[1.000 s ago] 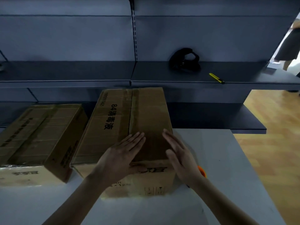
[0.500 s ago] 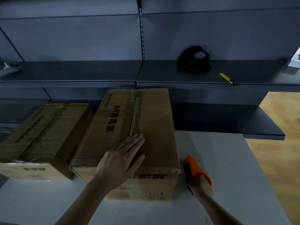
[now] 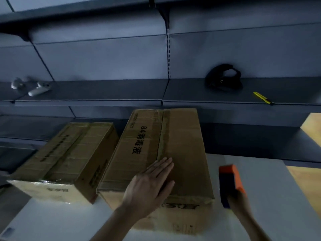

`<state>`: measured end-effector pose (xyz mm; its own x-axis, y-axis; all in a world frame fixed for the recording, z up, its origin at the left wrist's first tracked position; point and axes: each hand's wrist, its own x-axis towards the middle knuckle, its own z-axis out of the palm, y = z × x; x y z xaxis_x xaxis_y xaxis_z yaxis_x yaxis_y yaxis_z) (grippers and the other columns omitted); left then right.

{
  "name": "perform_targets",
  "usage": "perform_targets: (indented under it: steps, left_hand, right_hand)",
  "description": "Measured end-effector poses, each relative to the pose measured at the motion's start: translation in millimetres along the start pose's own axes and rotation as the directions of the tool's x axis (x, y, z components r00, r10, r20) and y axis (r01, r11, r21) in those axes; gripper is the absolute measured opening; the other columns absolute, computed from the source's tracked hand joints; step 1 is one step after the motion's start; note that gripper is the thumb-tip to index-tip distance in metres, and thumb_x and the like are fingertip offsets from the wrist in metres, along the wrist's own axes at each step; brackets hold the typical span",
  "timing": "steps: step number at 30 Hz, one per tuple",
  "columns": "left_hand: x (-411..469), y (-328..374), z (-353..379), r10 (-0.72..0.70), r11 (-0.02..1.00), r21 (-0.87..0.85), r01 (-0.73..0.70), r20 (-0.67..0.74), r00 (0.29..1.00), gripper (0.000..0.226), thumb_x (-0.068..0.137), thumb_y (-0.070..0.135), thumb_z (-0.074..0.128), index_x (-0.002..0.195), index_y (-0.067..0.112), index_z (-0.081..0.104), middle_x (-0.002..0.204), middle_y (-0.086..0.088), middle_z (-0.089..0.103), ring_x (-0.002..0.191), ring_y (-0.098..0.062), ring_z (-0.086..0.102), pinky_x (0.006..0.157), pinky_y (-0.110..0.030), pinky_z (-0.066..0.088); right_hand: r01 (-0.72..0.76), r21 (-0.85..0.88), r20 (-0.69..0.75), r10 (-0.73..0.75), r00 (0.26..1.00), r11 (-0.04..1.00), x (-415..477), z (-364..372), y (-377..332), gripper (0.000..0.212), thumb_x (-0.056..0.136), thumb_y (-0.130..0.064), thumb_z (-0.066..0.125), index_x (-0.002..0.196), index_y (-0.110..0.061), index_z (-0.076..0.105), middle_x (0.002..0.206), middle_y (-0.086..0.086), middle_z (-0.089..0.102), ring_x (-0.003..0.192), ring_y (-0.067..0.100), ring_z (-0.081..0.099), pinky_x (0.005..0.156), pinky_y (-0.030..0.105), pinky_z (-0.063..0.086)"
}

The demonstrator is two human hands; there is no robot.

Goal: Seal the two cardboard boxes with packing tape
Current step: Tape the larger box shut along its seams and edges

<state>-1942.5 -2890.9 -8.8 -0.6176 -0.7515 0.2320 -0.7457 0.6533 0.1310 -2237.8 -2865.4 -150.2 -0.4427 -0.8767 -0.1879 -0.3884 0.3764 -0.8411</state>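
We've got our left hand [image 3: 149, 186] flat, fingers together, on the long brown cardboard box [image 3: 182, 136], right hand [image 3: 240, 204] curled round the orange-and-blue tape dispenser [image 3: 231, 180].

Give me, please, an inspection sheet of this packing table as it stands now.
Surface: white table carrying both boxes.
Job's things: large box, flaps closed; smaller box beside it, shiny tape at its near edge; orange tape dispenser.
Clutter: yellow knife, black object, white controllers, all on the shelf.
Hands: left hand flat on large box; right hand grips tape dispenser.
Cables: nothing seen.
Surroundings: wooden floor at right.
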Motion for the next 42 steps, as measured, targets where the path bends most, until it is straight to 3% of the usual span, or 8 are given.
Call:
perform_targets:
  steps: [4,7,12,15,21,26,35,42]
  left_hand:
    - [0.6,-0.5,-2.9,-0.006,0.988,-0.150,0.016,0.067,0.998,0.068,0.087,0.064,0.007,0.146,0.033,0.022,0.148,0.026,0.011,0.136,0.014,0.002,0.112,-0.010,0.003]
    - [1.8,-1.1,-12.7,-0.030,0.903,-0.423,0.080,0.123,0.992,0.077,0.079,0.076,0.010,0.141,0.037,0.032,0.145,0.024,0.028,0.133,0.015,0.019,0.110,-0.015,0.026]
    - [11.5,-6.7,-51.4,-0.145,0.273,-0.904,0.329,0.300,0.943,0.053,0.078,0.056,0.041,0.115,0.026,0.064,0.110,0.007,0.068,0.107,-0.006,0.061,0.096,-0.023,0.043]
    - [20.3,-6.1,-73.7,-0.106,0.144,-0.949,0.280,0.267,0.958,0.054,0.080,0.056,0.037,0.108,0.020,0.065,0.109,0.001,0.070,0.099,-0.013,0.066,0.092,-0.030,0.046]
    - [8.3,-21.5,-110.7,-0.052,-0.090,-0.973,0.213,0.218,0.975,0.044,0.081,0.047,0.045,0.097,0.011,0.063,0.091,-0.008,0.072,0.089,-0.020,0.067,0.080,-0.030,0.052]
    - [-10.6,-42.0,-122.6,-0.043,-0.119,-0.933,0.340,0.347,0.937,0.016,0.092,0.019,0.052,0.087,0.010,0.065,0.077,-0.005,0.067,0.069,-0.012,0.064,0.061,-0.021,0.054]
    - [-24.3,-58.9,-126.3,-0.077,-0.060,-0.922,0.383,0.387,0.919,0.010,0.087,0.013,0.060,0.078,0.010,0.062,0.058,0.001,0.060,0.055,-0.006,0.055,0.052,-0.015,0.051]
    - [-25.3,-66.6,-120.2,-0.240,0.480,-0.845,0.235,0.131,0.962,0.010,0.089,0.005,0.056,0.081,0.009,0.059,0.075,-0.005,0.061,0.065,-0.009,0.059,0.052,-0.011,0.047]
  right_hand:
    - [-0.002,0.343,-0.059,0.023,0.998,0.939,-25.7,-42.4,-80.0,0.014,0.093,-0.002,0.051,0.096,0.010,0.058,0.068,0.015,0.062,0.044,0.009,0.062,0.043,0.019,0.051]
    - [0.219,0.378,-0.111,-0.190,0.975,0.900,-66.5,-72.4,-141.0,0.011,0.089,-0.006,0.055,0.082,-0.001,0.061,0.058,0.003,0.065,0.045,0.006,0.061,0.043,0.014,0.047]
    - [0.371,0.399,0.023,-0.414,0.910,0.838,-124.3,-84.0,-203.9,0.045,0.069,-0.052,0.073,0.064,-0.008,0.065,0.053,0.006,0.063,0.046,0.012,0.059,0.044,0.016,0.044]
    - [0.341,0.408,0.194,-0.446,0.874,0.847,-147.4,-72.9,-220.8,0.059,0.042,-0.070,0.077,0.067,-0.017,0.073,0.058,0.011,0.065,0.048,0.019,0.061,0.044,0.021,0.047]
    - [0.359,0.367,0.265,-0.466,0.844,0.858,-175.8,-38.7,-244.5,0.022,0.070,-0.045,0.068,0.067,-0.023,0.073,0.061,0.012,0.065,0.051,0.022,0.061,0.046,0.025,0.048]
    - [0.342,0.340,0.320,-0.449,0.834,0.876,-187.0,-19.8,-251.6,0.024,0.069,-0.030,0.079,0.068,-0.009,0.067,0.057,0.014,0.063,0.048,0.022,0.060,0.045,0.025,0.049]
    - [0.358,0.303,0.411,-0.460,0.787,0.883,-192.5,-7.5,-253.6,0.054,0.058,-0.056,0.077,0.078,-0.007,0.065,0.059,0.010,0.064,0.049,0.019,0.061,0.047,0.024,0.048]
    - [0.388,0.144,0.449,-0.410,0.794,0.910,-179.6,-4.5,-257.5,0.044,0.069,-0.056,0.071,0.073,-0.012,0.065,0.062,0.006,0.067,0.056,0.018,0.065,0.051,0.022,0.047]
